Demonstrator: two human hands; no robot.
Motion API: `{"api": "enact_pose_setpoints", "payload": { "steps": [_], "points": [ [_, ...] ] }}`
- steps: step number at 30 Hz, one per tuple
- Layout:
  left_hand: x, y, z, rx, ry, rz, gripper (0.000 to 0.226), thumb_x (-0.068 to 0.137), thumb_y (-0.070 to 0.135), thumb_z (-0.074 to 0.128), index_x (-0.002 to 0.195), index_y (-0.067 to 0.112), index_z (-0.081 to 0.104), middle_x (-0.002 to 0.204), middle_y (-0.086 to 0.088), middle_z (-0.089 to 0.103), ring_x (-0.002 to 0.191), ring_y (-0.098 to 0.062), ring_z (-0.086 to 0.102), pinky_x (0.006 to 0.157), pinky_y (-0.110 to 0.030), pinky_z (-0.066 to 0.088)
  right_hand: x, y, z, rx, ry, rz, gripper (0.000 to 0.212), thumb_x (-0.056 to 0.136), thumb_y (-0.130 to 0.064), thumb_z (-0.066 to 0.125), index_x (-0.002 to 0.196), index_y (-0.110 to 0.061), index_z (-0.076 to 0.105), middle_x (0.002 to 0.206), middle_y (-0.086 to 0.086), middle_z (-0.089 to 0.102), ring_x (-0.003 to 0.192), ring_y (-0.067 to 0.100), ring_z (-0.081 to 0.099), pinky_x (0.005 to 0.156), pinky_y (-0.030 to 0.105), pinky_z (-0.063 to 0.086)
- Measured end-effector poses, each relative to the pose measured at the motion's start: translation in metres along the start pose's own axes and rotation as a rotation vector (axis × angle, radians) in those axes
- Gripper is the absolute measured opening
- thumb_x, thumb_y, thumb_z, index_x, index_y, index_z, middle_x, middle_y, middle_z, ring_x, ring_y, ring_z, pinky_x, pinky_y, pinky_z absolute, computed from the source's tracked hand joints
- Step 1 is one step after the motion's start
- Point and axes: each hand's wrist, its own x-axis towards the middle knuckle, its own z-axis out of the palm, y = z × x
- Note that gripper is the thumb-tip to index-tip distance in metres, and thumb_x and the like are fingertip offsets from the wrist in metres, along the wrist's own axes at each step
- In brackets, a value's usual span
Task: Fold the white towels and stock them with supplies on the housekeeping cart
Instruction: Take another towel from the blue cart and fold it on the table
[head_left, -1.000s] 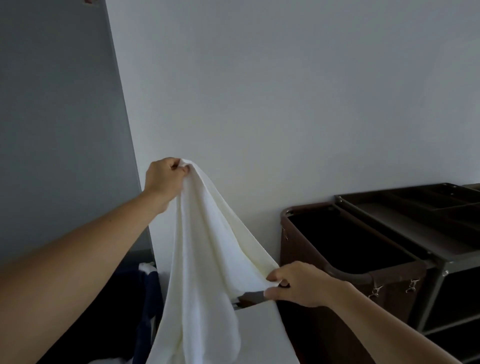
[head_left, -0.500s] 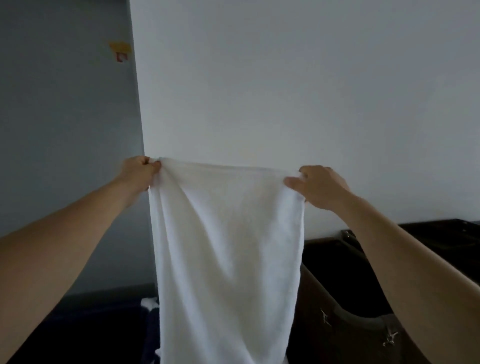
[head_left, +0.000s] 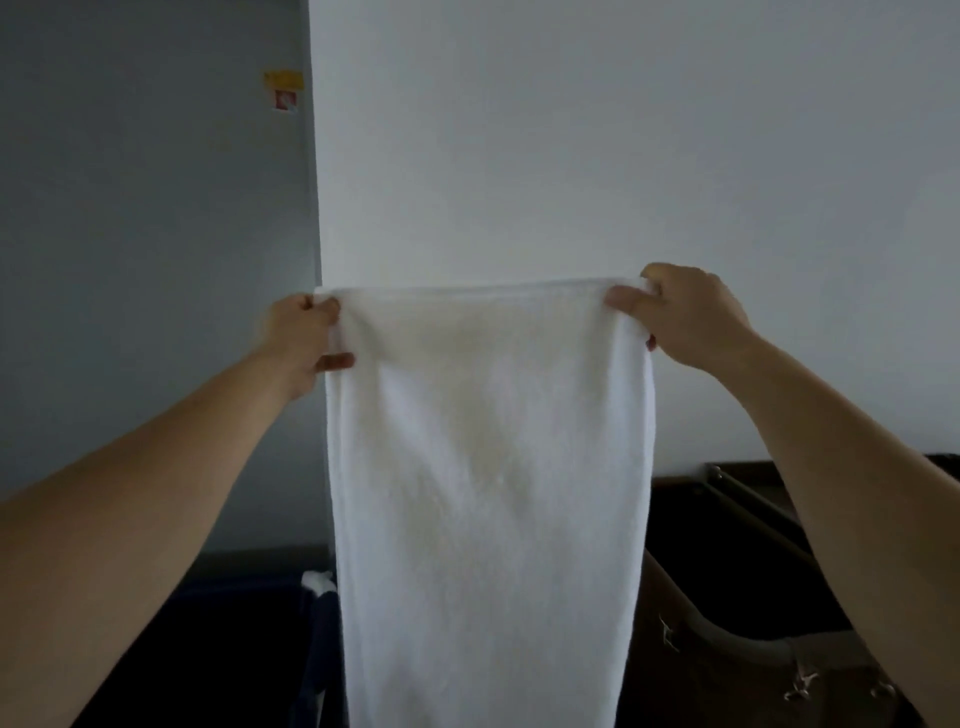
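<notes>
The left hand (head_left: 306, 338) and the right hand (head_left: 685, 317) pinch the top corners of the white towel (head_left: 488, 493), which hangs flat between and below the fingers, so a weak pinch could drop one corner.

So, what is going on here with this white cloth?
A person holds a white terry towel up in front of a pale wall. The left hand pinches its top left corner and the right hand grips the top right one, so the towel hangs flat and is not yet folded. The dark brown housekeeping cart stands low on the right.
</notes>
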Motion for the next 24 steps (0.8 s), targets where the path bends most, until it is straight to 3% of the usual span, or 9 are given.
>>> {"api": "enact_pose_setpoints", "payload": {
  "steps": [3, 6, 8, 14, 16, 18, 20, 22, 24],
  "points": [
    [-0.002, -0.002, 0.002, 0.047, -0.098, -0.048, 0.012, 0.101, 0.013, 0.056, 0.090, 0.012, 0.060, 0.082, -0.003, 0.055, 0.068, -0.015, 0.053, 0.040, -0.025, 0.053, -0.003, 0.001, -0.002, -0.076, -0.168, 0.055, 0.043, 0.093, -0.055, 0.055, 0.071, -0.019, 0.053, 0.061, 0.000, 0.066, 0.063, 0.020, 0.063, 0.061, 0.032, 0.040],
    [-0.005, -0.007, 0.001, 0.000, -0.175, 0.010, 0.014, 0.101, 0.014, 0.055, 0.088, 0.013, 0.060, 0.081, -0.002, 0.057, 0.061, -0.012, 0.060, 0.043, -0.026, 0.054, -0.008, 0.014, -0.004, -0.054, -0.059, 0.101, 0.044, 0.092, -0.054, 0.057, 0.072, -0.016, 0.054, 0.065, 0.003, 0.064, 0.059, 0.022, 0.066, 0.062, 0.033, 0.045],
    [-0.005, -0.009, 0.008, -0.071, -0.151, 0.071, 0.016, 0.101, 0.014, 0.054, 0.086, 0.014, 0.058, 0.080, -0.001, 0.055, 0.059, -0.010, 0.062, 0.044, -0.027, 0.055, -0.007, 0.017, 0.000, 0.042, -0.016, 0.136, 0.044, 0.092, -0.050, 0.059, 0.076, -0.010, 0.054, 0.072, 0.007, 0.064, 0.054, 0.022, 0.066, 0.064, 0.037, 0.049],
    [0.004, -0.009, 0.032, -0.045, 0.001, 0.184, 0.010, 0.103, 0.021, 0.052, 0.097, 0.015, 0.057, 0.094, -0.001, 0.055, 0.078, -0.016, 0.057, 0.043, -0.026, 0.054, -0.003, 0.020, 0.006, 0.466, 0.000, 0.281, 0.031, 0.093, -0.035, 0.063, 0.081, -0.008, 0.054, 0.071, 0.010, 0.060, 0.042, 0.016, 0.062, 0.042, 0.028, 0.043],
    [0.007, -0.010, 0.032, 0.032, -0.035, 0.113, 0.011, 0.102, 0.021, 0.052, 0.095, 0.015, 0.057, 0.093, -0.003, 0.055, 0.076, -0.017, 0.057, 0.042, -0.025, 0.053, -0.008, 0.021, 0.012, 0.511, -0.006, 0.311, 0.031, 0.092, -0.036, 0.066, 0.079, -0.010, 0.053, 0.064, 0.012, 0.061, 0.042, 0.019, 0.059, 0.040, 0.028, 0.045],
    [0.009, -0.012, 0.024, 0.160, -0.164, -0.020, 0.013, 0.102, 0.017, 0.055, 0.090, 0.013, 0.058, 0.089, -0.005, 0.055, 0.073, -0.017, 0.057, 0.042, -0.025, 0.053, -0.017, 0.027, 0.022, 0.459, -0.137, 0.329, 0.034, 0.089, -0.037, 0.071, 0.079, -0.009, 0.054, 0.058, 0.010, 0.060, 0.039, 0.016, 0.054, 0.040, 0.026, 0.045],
    [0.011, -0.009, 0.021, 0.261, -0.230, -0.034, 0.016, 0.101, 0.014, 0.055, 0.086, 0.011, 0.057, 0.086, -0.006, 0.055, 0.071, -0.018, 0.057, 0.041, -0.026, 0.052, -0.019, 0.031, 0.025, 0.411, -0.236, 0.332, 0.037, 0.087, -0.037, 0.075, 0.082, -0.008, 0.053, 0.058, 0.009, 0.058, 0.039, 0.015, 0.051, 0.042, 0.028, 0.044],
    [0.018, 0.007, 0.029, 0.223, -0.097, 0.128, 0.018, 0.102, 0.017, 0.054, 0.085, 0.012, 0.054, 0.087, -0.006, 0.054, 0.073, -0.019, 0.057, 0.041, -0.026, 0.053, -0.004, 0.024, 0.018, 0.419, -0.073, 0.286, 0.037, 0.084, -0.039, 0.077, 0.087, -0.010, 0.054, 0.057, 0.006, 0.055, 0.042, 0.019, 0.052, 0.049, 0.035, 0.046],
    [0.021, 0.029, 0.042, 0.119, 0.126, 0.405, 0.013, 0.103, 0.025, 0.049, 0.094, 0.016, 0.051, 0.089, 0.000, 0.053, 0.077, -0.014, 0.059, 0.046, -0.026, 0.055, 0.020, 0.007, 0.003, 0.502, 0.290, 0.145, 0.033, 0.080, -0.042, 0.078, 0.078, -0.023, 0.052, 0.057, -0.004, 0.052, 0.044, 0.021, 0.059, 0.051, 0.040, 0.051]
  ]
}}
